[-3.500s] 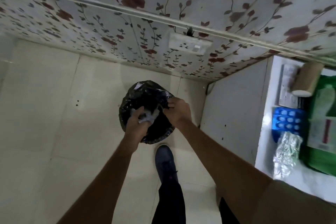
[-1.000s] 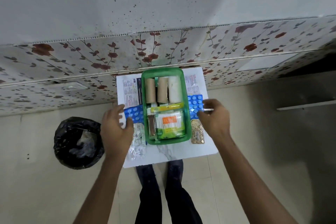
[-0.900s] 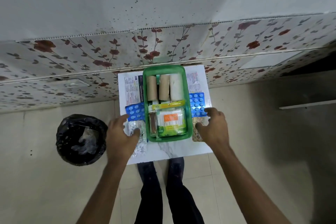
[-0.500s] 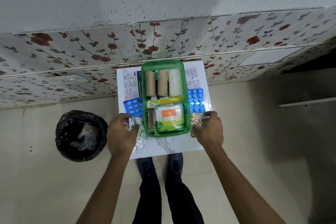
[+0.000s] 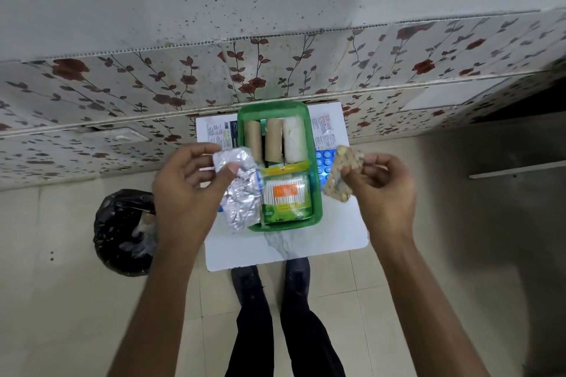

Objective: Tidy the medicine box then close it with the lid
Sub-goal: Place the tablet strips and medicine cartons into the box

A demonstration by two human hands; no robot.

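Note:
The green medicine box (image 5: pixel 316 211) stands open on a small white table (image 5: pixel 288 249). Inside it lie three bandage rolls (image 5: pixel 272 141) side by side and a pack of cotton swabs (image 5: pixel 284 196). My left hand (image 5: pixel 186 190) grips a silver foil blister strip (image 5: pixel 240 193), raised over the box's left edge. My right hand (image 5: pixel 382 190) pinches a strip of yellowish tablets (image 5: pixel 341 174) above the table, right of the box. No lid is in view.
A blue blister strip (image 5: pixel 324 167) and printed leaflets (image 5: pixel 325 131) lie on the table beside the box. A black bin bag (image 5: pixel 122 232) sits on the floor to the left. The flowered wall (image 5: pixel 275 70) runs behind the table; my feet (image 5: pixel 272 281) stand at its near edge.
Both hands have lifted off the table, the left carrying the silver foil strip and the right carrying the yellowish tablet strip. Half a second ago they were gripping these strips flat on the tabletop.

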